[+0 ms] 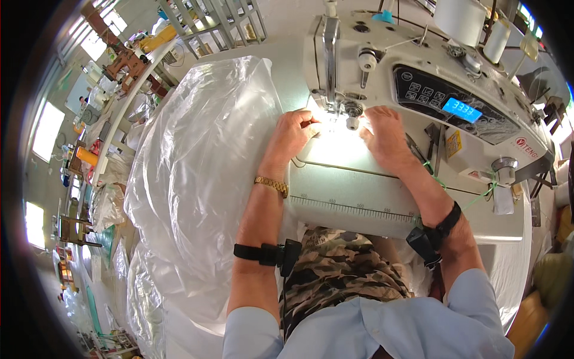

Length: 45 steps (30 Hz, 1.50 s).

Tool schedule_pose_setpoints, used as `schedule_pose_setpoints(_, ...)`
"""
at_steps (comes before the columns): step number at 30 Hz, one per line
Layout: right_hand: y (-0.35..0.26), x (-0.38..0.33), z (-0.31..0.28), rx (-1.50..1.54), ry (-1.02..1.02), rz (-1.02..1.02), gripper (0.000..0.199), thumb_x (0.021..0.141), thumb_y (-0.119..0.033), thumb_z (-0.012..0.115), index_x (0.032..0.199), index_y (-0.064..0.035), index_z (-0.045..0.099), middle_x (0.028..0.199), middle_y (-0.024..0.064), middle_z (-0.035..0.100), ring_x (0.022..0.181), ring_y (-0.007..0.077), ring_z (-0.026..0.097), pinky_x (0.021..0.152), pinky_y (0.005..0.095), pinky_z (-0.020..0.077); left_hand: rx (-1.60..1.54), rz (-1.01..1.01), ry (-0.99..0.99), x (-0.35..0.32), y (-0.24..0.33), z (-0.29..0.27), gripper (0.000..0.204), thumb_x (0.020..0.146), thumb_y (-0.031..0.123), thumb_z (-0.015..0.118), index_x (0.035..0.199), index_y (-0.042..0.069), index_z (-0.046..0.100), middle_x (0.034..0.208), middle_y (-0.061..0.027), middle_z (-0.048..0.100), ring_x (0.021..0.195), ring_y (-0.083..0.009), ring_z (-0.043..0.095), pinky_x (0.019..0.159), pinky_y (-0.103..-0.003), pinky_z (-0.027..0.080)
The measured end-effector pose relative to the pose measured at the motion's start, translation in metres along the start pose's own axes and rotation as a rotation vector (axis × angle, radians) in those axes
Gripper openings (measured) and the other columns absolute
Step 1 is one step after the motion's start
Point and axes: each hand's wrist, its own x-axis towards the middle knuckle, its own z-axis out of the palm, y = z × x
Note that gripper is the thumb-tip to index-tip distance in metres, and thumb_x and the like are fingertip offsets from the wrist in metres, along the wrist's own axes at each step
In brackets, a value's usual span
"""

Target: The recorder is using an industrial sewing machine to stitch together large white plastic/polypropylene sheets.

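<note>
One broad, crumpled spread of clear plastic (pixel 197 149) covers the left of the sewing table (pixel 341 182), just beside the left forearm; no seam shows on it, so I can call nothing there done. Next comes the left hand (pixel 292 139), its fingers curled and its thumb drawn in near the forefinger, almost closed; whether a piece is pinched there I cannot tell. Between the hands stands the needle end of the sewing machine (pixel 430 60), where the work's small piece, if any, is lost in the lamp's glare. With both hands drawn up here, the work looks under way; how much is left is hidden. To the right of the needle, the right hand (pixel 387 140) bends its fingers, thumb toward the light, partly closed; its hold is unclear too. Farther right, the control panel (pixel 430 99) has a lit blue display.
</note>
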Motion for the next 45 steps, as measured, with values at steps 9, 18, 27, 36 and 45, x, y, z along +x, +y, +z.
schedule_pose_setpoints(9, 0.023, -0.073, -0.068, -0.43, -0.086, 0.195, 0.02, 0.08, -0.017, 0.067, 0.091, -0.0036, 0.057, 0.09, 0.0115, 0.054, 0.094, 0.0296, 0.054, 0.084, 0.0417, 0.0419, 0.023, -0.018, -0.05, -0.003, 0.013, -0.001, 0.013, 0.075, 0.008, 0.073, 0.081, -0.002, 0.068, 0.07, -0.0073, 0.065, 0.061, -0.0136, 0.054, 0.06, -0.029, 0.045)
schedule_pose_setpoints(18, 0.03, -0.069, -0.064, -0.566, -0.127, 0.011, 0.006, 0.083, -0.01, 0.06, 0.081, -0.0043, 0.058, 0.082, 0.0088, 0.056, 0.092, 0.0279, 0.055, 0.082, 0.0423, 0.0433, 0.063, 0.097, -0.042, -0.007, 0.027, 0.003, 0.011, 0.076, 0.008, 0.073, 0.081, 0.0, 0.069, 0.069, -0.0065, 0.063, 0.059, -0.0134, 0.053, 0.059, -0.028, 0.045)
schedule_pose_setpoints(27, -0.001, -0.046, -0.045, 0.232, 0.074, 0.133, 0.008, 0.09, -0.012, 0.055, 0.092, -0.0039, 0.053, 0.074, 0.0148, 0.063, 0.065, 0.0334, 0.063, 0.056, 0.0417, 0.0485, 0.098, 0.131, -0.03, -0.005, 0.026, 0.007, 0.014, 0.078, 0.013, 0.073, 0.08, 0.001, 0.069, 0.067, -0.002, 0.063, 0.057, -0.0084, 0.049, 0.054, -0.026, 0.04)
schedule_pose_setpoints(36, -0.028, -0.04, -0.026, -0.159, 0.014, -0.039, 0.033, 0.083, -0.023, 0.067, 0.108, -0.0036, 0.058, 0.083, 0.0106, 0.058, 0.065, 0.0241, 0.064, 0.055, 0.0334, 0.052, 0.037, -0.002, -0.072, -0.005, 0.026, 0.006, 0.016, 0.081, 0.01, 0.065, 0.08, -0.006, 0.062, 0.072, -0.0128, 0.066, 0.063, -0.0176, 0.062, 0.061, -0.032, 0.048)
schedule_pose_setpoints(45, -0.032, -0.036, -0.009, -0.166, -0.01, -0.089, 0.038, 0.079, -0.011, 0.064, 0.111, 0.0066, 0.055, 0.089, 0.0129, 0.058, 0.072, 0.0217, 0.065, 0.058, 0.0305, 0.054, -0.17, -0.169, -0.166, -0.005, 0.03, 0.008, 0.012, 0.087, 0.004, 0.06, 0.079, -0.004, 0.055, 0.074, -0.0105, 0.068, 0.055, -0.0095, 0.06, 0.052, -0.023, 0.048)
